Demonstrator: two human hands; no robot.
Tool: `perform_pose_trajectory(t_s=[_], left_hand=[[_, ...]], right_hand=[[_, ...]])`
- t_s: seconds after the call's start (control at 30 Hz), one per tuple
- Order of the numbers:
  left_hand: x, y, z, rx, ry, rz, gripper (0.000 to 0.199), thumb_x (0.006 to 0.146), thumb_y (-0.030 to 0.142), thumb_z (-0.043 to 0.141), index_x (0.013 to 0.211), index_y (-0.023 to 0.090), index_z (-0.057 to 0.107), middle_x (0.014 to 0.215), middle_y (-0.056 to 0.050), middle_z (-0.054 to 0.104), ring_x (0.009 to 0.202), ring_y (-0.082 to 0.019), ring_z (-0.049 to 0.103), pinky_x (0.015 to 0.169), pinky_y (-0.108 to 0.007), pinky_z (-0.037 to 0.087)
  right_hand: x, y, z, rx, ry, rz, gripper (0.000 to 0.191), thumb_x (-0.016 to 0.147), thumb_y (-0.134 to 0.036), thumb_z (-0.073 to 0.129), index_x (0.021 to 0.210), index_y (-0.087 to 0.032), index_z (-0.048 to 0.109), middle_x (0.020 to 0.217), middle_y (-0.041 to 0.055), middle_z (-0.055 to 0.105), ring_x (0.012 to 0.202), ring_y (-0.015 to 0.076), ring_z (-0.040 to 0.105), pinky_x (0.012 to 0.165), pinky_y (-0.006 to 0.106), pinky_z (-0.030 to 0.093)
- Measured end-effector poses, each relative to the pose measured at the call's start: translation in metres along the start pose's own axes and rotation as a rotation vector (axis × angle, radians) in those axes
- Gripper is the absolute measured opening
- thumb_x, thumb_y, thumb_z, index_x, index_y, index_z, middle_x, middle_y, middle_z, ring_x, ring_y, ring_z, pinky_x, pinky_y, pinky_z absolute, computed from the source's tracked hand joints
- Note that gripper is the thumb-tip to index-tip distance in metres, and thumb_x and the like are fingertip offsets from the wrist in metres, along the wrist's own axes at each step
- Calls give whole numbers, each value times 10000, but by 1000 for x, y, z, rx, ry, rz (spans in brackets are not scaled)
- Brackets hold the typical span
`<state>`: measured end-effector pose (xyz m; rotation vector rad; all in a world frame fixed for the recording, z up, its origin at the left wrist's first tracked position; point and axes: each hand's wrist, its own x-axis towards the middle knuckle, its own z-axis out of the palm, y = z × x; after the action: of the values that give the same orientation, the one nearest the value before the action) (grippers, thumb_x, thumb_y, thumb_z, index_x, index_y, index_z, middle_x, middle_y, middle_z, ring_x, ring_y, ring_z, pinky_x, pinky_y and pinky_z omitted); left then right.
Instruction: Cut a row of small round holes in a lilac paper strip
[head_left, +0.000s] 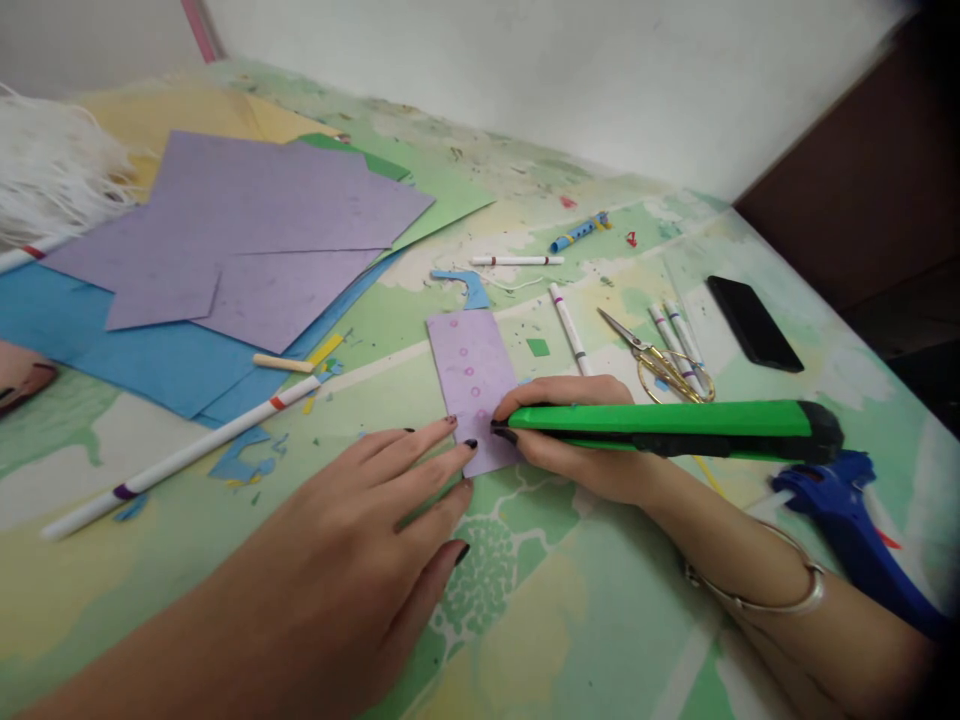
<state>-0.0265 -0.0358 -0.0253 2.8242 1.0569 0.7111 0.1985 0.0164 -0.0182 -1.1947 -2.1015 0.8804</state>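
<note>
Hands (367, 530) with purple card (474, 350) between

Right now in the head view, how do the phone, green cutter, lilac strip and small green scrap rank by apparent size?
1. Green cutter, perhaps enlarged by nearness
2. Lilac strip, partly covered
3. Phone
4. Small green scrap

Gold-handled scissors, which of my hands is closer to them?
Right. Your right hand, holding the green cutter, is just left of the scissors and nearer you; your left hand is farther left, touching the purple card.
</note>
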Motion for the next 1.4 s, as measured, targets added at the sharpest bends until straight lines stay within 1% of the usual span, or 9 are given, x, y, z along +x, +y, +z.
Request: perform_pose_trajectory(t_s=[0.2,0.37,0.47,0.6,0.67,0.8,1.0,1.23,1.4], left_hand=[[-5,-3,1,2,-113,6,343,958,318,407,1203,230,631,1284,-19,636,1227,-235,548,1047,-454,418],[-2,6,1,122,-77,80,401,973,315,362,1195,129,639,1281,-97,630,1191,-265,577,981,-431,438],[1,17,5,228,-53,132,472,982,309,303,1155,53,660,1240,-164,637,1121,-287,625,923,-416,465],[6,41,17,347,-120,126,569,964,422,335,1158,-13,646,1229,-224,620,1120,-346,619,921,-440,479],[10,55,24,380,-142,86,636,926,489,415,1175,-60,617,1234,-270,598,1150,-376,591,931,-447,479],[13,72,34,357,-69,-49,768,841,604,505,1135,-96,618,1213,-314,592,1132,-418,590,914,-457,480],[5,67,37,334,-74,-32,744,869,587,480,1290,-26,493,1259,-300,575,1169,-416,568,927,-488,452],[-1,61,39,299,-4,-32,751,902,572,404,1248,-86,505,1269,-307,565,1164,-409,572,934,-486,429],[0,61,37,257,-29,-66,777,892,597,395,1266,-75,499,1294,-306,547,1206,-453,521,963,-578,404]], right_hand=[[2,-1,-1,88,-18,28,174,739,-108,628,873,-165,723,798,-7,729,682,84,643,607,137,486],[3,-3,-2,95,-7,34,169,743,-97,620,866,-154,721,807,-1,728,700,88,643,624,141,493],[3,-3,-5,135,-31,37,189,738,-74,624,881,-148,722,829,1,725,724,89,643,649,143,498],[4,0,-10,273,-124,90,181,778,-109,632,935,-142,713,819,3,709,669,81,622,603,151,502],[3,1,-12,301,-138,112,174,789,-119,634,945,-138,709,828,7,706,665,81,620,598,153,504],[3,7,-14,288,-161,45,160,802,-144,653,952,-129,710,890,26,714,753,101,645,666,169,517],[9,17,-19,270,-234,-136,206,815,-155,670,1013,-138,726,931,62,714,848,145,665,758,240,535],[14,20,-24,331,-277,-61,222,784,-183,706,1001,-147,732,949,59,731,838,150,681,740,243,551],[14,16,-25,259,-272,-38,188,788,-162,693,970,-133,733,944,54,730,834,138,673,734,212,537]])
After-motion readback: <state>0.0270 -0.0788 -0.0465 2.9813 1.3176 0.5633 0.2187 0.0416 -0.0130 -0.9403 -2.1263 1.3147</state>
